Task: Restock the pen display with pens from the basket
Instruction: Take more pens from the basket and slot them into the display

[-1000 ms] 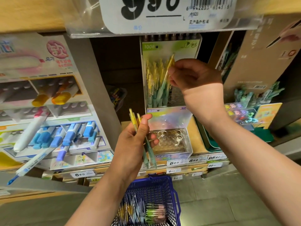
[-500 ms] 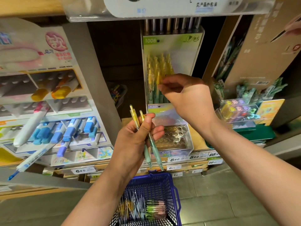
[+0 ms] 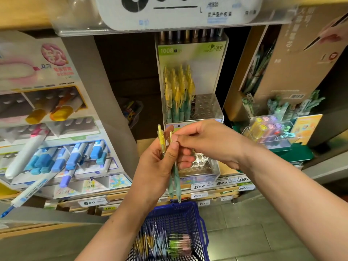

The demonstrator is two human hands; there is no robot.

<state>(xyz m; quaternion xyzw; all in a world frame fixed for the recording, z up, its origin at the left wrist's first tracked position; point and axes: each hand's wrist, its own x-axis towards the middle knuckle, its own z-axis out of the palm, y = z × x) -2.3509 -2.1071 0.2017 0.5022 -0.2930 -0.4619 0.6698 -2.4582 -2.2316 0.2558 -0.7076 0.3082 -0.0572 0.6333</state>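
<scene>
Pens (image 3: 176, 178), 2 slim clear-plastic ones w/ yellow tops & teal grips, sit clamped in the curled fingers (image 3: 185, 154) of the left hand (image 3: 156, 166); the right hand (image 3: 211, 142) pinches the top of one. Clear pen display (image 3: 205, 106) w/ round-hole rack stands just beyond the fingers, left part filled w/ matching pens. Blue plastic mesh basket (image 3: 204, 228) holding more sits below them.

You faced the pen display (image 3: 207, 102), and its green header card (image 3: 190, 53) read "1008". On the shelf edge (image 3: 131, 196) below, the left price tag (image 3: 88, 203) read "6 90". Two nearer tags (image 3: 199, 186) under the display read "5 90", and a lower tag (image 3: 202, 204) read "7 90". The overhead sign (image 3: 177, 14) showed cut-off digits and an "L"; its small print was blurred.
</scene>
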